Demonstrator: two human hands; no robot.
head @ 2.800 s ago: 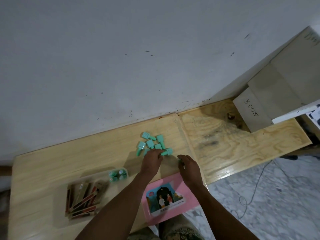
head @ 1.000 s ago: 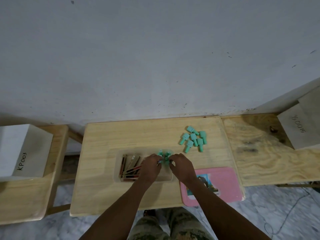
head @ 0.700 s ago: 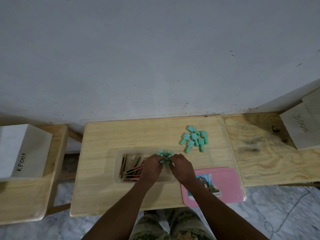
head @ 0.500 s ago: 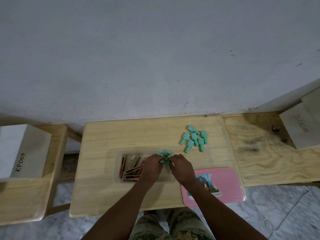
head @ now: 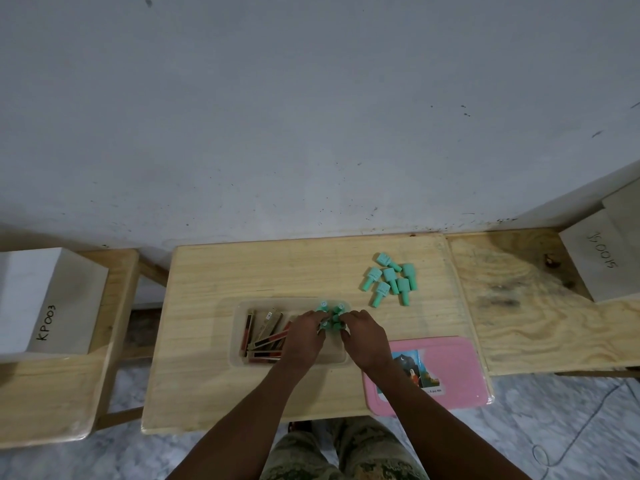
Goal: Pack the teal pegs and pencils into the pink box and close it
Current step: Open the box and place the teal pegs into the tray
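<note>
Part done. Pencils (head: 263,332) lie in the box (head: 239,341), at its left end. Left hand (head: 304,336) and right hand (head: 363,337) both pinch the packed pegs (head: 329,317) at its right end. Six or so loose pegs (head: 391,282) lie on the table (head: 242,271), 1 o'clock from the box. The lid (head: 460,375) lies flat at 4 o'clock, not yet on. Left to do: loose pegs in, lid shut.
</note>
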